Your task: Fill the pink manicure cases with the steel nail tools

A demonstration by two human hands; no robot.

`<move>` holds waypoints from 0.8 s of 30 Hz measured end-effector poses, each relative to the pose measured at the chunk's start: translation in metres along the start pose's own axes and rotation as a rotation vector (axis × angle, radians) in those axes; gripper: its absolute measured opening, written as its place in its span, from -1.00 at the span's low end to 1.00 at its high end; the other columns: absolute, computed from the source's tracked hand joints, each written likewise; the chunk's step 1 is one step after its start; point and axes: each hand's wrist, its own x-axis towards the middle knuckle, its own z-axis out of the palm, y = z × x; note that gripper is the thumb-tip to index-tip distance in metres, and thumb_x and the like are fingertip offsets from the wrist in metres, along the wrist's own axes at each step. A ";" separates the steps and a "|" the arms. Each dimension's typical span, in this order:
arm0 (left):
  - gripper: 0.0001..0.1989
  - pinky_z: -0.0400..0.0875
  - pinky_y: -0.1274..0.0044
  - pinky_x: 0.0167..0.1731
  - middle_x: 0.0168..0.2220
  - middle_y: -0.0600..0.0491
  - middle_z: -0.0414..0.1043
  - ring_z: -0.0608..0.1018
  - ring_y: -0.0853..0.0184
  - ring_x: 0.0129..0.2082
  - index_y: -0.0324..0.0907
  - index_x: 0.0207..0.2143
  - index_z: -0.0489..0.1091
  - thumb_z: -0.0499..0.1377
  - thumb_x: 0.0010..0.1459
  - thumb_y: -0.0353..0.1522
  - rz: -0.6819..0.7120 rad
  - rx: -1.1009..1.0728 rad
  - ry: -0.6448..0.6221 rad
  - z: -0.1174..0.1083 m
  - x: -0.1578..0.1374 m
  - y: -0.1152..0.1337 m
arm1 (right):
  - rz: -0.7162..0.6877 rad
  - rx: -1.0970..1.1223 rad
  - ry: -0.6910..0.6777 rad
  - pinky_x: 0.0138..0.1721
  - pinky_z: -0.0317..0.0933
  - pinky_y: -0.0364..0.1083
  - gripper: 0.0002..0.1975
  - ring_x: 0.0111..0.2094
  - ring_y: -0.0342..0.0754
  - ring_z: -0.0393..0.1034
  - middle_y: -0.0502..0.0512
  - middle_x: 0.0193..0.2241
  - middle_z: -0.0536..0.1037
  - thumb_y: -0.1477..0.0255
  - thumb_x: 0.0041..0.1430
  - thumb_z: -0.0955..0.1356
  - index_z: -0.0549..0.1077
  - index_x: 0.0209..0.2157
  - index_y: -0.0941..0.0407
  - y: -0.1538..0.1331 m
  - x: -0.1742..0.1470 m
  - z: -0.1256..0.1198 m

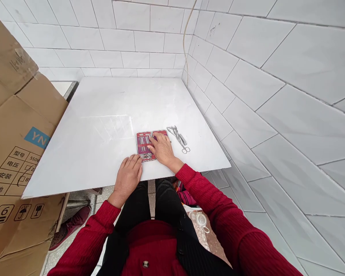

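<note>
Your open case lay near the table's front edge, in front of your lap, with slim metal tools standing side by side in its left half. Your left grip was slack, the palm down on the table and the fingertips against the case's lower left corner, with nothing visibly grasped. Your right grip arched over the middle and right half; I cannot tell whether the fingers held a tool, since your hand hid what lay beneath.

For handling this neatly, the left fingertips seemed best used as a light brace, so that the thin case would not skate on so smooth a surface. With tools packed so closely, the right fingers probably did better pinching one handle at a time and moving along its length, without prying sideways. Loose steel tools, ring-handled scissors among them, lay just right of the case, near enough for your wrist to nudge.

The table was broad, white and glossy, with a pale reflection left of the case. White tiled walls rose behind it and on the right, and a thin cable hung at their corner. A large cardboard box crowded the left side.
</note>
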 end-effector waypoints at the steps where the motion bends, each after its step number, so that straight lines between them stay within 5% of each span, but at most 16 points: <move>1: -0.62 0.36 0.15 0.24 0.19 -0.18 0.50 0.49 0.05 0.23 -0.22 0.16 0.45 -0.03 0.45 -0.39 -0.004 -0.007 -0.001 0.000 0.000 0.000 | 0.004 -0.002 -0.003 0.22 0.10 0.18 -0.63 0.21 0.22 0.25 0.33 0.22 0.44 0.29 0.44 0.32 0.54 0.13 0.16 0.000 0.000 0.001; 24: -0.59 0.32 0.11 0.27 0.22 -0.19 0.47 0.46 0.05 0.26 -0.20 0.19 0.44 -0.04 0.43 -0.38 -0.044 -0.079 -0.061 -0.003 0.001 0.002 | 0.083 0.149 0.127 0.21 0.12 0.12 -0.62 0.16 0.12 0.32 0.24 0.10 0.52 0.39 0.50 0.19 0.54 0.14 0.07 0.014 -0.013 0.008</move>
